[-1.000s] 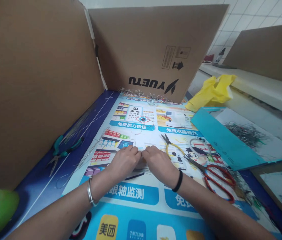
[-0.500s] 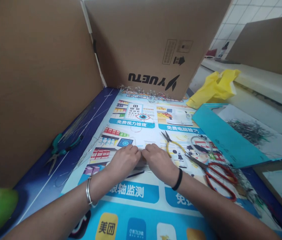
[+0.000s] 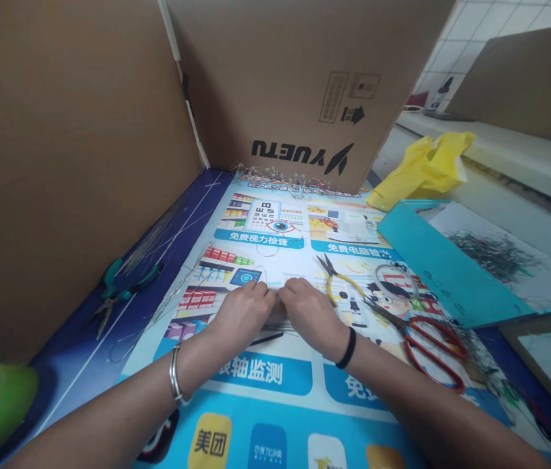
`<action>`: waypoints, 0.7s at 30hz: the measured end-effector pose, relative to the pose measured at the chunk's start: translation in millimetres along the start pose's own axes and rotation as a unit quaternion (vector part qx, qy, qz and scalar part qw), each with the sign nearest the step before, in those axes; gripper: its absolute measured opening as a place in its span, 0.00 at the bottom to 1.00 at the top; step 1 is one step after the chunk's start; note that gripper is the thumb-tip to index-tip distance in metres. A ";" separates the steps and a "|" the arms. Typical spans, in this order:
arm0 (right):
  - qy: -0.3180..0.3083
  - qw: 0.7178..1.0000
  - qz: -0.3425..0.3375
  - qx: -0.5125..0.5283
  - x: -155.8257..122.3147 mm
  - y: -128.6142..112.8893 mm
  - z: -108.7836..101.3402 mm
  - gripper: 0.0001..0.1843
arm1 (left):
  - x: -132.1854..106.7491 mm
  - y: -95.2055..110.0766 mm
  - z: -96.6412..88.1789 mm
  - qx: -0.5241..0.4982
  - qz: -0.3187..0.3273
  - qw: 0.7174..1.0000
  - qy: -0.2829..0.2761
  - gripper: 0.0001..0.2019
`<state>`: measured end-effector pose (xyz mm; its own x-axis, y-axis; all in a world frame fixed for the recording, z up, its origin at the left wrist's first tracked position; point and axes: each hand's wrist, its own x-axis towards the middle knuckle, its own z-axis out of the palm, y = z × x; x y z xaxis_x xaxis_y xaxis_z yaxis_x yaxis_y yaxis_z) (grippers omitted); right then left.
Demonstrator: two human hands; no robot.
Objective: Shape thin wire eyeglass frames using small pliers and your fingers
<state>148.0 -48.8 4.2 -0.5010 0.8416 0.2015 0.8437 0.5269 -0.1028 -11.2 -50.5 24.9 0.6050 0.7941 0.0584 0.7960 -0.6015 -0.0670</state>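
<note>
- The left hand (image 3: 243,309) and right hand (image 3: 312,319) almost meet, fingers curled and knuckles up; their fingertips are hidden, so I cannot tell whether either grip is clamped on anything.
- A thin dark strip (image 3: 268,339) lies just below the hands on the printed sheet (image 3: 280,410), its long axis running roughly left to right, the right end slightly farther away.
- Right of the hands, yellow-handled pliers (image 3: 339,279) lie with handles spread, jaws pointing away and leftward.
- Beside them, red-handled scissors (image 3: 415,332) slant the same way, blades away, handles toward the right forearm.
- Leftward on the worktop (image 3: 75,368), teal-handled pliers (image 3: 118,296) point their jaws toward the person.
- Green tape (image 3: 9,407) sits at the near left.
</note>
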 end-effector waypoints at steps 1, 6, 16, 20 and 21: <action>0.005 1.000 0.003 0.006 0.3 0.6 0.4 0.07 | 0.0 -0.6 0.4 -0.004 -0.002 1.000 0.003 0.07; 0.040 0.997 0.017 0.059 1.6 3.8 1.3 0.11 | -1.8 -5.7 7.0 -0.038 -0.013 0.998 0.043 0.07; 0.080 0.966 0.057 0.238 5.5 7.8 0.1 0.08 | 2.2 -15.1 17.6 -0.160 -0.069 0.979 0.110 0.10; 0.064 0.951 0.091 0.288 6.3 8.7 -2.0 0.08 | 4.3 -18.1 19.6 -0.269 -0.087 0.948 0.145 0.10; 0.061 0.948 0.099 0.298 6.5 8.8 -2.5 0.07 | 4.7 -18.9 20.2 -0.292 -0.091 0.940 0.150 0.09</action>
<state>152.6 -39.0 7.1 -0.2872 0.9305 0.2274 0.6426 0.3632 -0.6746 -23.8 -33.7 6.4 0.3653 0.8813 0.2998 0.7086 -0.4721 0.5244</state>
